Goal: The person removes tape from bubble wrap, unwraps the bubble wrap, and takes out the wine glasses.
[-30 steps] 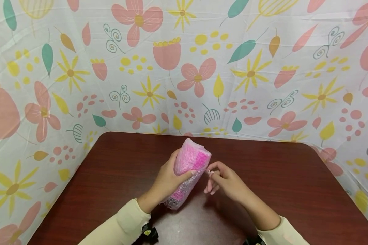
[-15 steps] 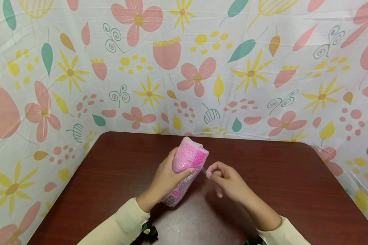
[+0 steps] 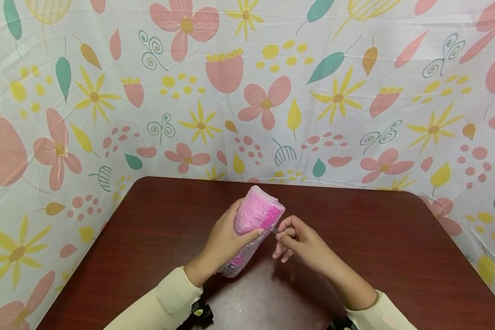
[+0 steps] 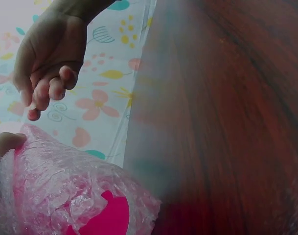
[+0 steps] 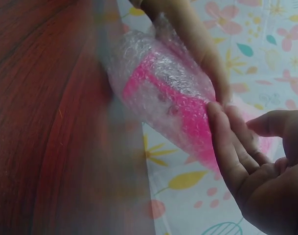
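Note:
A bright pink item in bubble wrap [image 3: 257,211], an oblong bundle, stands tilted above the table's middle. My left hand [image 3: 226,237] grips its left side, the thumb lying across the near face. At its right side, thumb and forefinger of my right hand [image 3: 304,242] pinch the end of a thin clear strip of tape [image 3: 275,231] by the wrap. The other right fingers curl loosely below. In the left wrist view the crinkled bundle [image 4: 85,191] fills the bottom left, a flat pink patch showing through. The right wrist view shows the right fingers overlapping the bundle [image 5: 173,103].
The dark reddish-brown table [image 3: 156,220] has rounded far corners and a glossy spot near its front. A white cloth [image 3: 268,146] with flowers and leaves hangs behind and along both sides. Black wrist gear [image 3: 202,315] shows below the left sleeve.
The bundle shifts slightly left, then back right. The right hand draws a little away, stretching the clear strip, then comes close to the bundle again. The left hand keeps its grip.

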`<state>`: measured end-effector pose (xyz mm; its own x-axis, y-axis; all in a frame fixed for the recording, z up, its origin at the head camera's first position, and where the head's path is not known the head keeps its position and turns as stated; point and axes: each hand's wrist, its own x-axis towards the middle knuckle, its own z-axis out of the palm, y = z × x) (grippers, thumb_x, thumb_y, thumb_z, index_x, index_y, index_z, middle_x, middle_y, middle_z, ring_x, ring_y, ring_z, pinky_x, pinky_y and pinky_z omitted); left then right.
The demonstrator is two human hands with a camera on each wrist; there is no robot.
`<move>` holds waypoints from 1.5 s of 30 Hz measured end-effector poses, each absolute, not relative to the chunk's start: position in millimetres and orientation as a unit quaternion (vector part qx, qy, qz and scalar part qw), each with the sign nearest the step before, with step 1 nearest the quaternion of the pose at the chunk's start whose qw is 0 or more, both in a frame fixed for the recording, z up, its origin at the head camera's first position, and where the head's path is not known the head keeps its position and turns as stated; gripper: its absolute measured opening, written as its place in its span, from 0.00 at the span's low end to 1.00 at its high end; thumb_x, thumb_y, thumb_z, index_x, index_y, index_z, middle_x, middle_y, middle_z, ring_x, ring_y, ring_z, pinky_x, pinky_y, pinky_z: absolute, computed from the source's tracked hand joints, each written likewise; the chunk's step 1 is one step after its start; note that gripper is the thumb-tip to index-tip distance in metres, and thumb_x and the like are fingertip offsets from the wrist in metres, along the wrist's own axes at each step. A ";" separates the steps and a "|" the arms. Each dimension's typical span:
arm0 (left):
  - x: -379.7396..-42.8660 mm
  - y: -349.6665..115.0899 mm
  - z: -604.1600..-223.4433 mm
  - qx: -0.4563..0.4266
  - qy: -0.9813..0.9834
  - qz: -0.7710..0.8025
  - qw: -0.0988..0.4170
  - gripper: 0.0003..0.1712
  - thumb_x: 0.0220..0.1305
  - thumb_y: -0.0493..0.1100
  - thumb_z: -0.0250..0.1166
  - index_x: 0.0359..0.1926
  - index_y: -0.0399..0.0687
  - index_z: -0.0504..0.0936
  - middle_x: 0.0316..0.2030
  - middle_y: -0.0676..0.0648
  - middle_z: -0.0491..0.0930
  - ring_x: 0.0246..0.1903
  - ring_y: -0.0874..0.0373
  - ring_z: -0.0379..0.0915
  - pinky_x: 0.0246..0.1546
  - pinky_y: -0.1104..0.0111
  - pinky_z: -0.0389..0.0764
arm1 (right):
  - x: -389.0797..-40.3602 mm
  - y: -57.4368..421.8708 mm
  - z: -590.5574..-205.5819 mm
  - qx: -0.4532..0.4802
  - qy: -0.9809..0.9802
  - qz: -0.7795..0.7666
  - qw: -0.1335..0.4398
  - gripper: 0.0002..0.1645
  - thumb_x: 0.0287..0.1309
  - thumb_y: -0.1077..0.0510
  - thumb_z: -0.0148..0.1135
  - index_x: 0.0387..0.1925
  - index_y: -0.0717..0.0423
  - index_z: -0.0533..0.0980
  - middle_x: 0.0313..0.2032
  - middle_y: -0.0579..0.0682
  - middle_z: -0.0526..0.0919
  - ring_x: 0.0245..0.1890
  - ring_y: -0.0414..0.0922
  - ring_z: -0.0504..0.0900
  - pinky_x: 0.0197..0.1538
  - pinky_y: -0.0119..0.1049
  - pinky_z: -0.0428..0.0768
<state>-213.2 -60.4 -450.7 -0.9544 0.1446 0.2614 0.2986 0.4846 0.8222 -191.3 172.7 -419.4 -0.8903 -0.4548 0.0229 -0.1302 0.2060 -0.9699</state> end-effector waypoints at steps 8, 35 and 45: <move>-214.4 -61.6 -451.9 -0.121 -0.867 -0.475 0.093 0.51 0.53 0.64 0.76 0.74 0.72 0.59 0.62 0.53 0.75 0.52 0.56 0.76 0.53 0.56 0.80 | -190.1 172.7 -418.1 -0.186 0.763 -0.601 0.146 0.15 0.74 0.55 0.55 0.47 0.66 0.68 0.25 0.59 0.84 0.25 0.49 0.87 0.31 0.47 0.86; -208.4 -57.9 -453.0 -0.144 -0.885 -0.434 0.089 0.53 0.54 0.62 0.76 0.76 0.64 0.59 0.61 0.50 0.75 0.53 0.55 0.77 0.53 0.56 0.81 | -186.1 169.4 -419.1 -0.232 0.758 -0.595 0.134 0.12 0.75 0.60 0.52 0.43 0.69 0.67 0.25 0.65 0.80 0.27 0.59 0.86 0.30 0.47 0.86; -207.8 -57.6 -450.9 -0.149 -0.888 -0.425 0.094 0.52 0.54 0.61 0.76 0.75 0.61 0.60 0.60 0.49 0.76 0.52 0.54 0.77 0.53 0.55 0.81 | -184.6 168.7 -419.0 -0.272 0.742 -0.599 0.130 0.12 0.75 0.64 0.50 0.53 0.69 0.66 0.25 0.66 0.80 0.26 0.56 0.86 0.32 0.45 0.86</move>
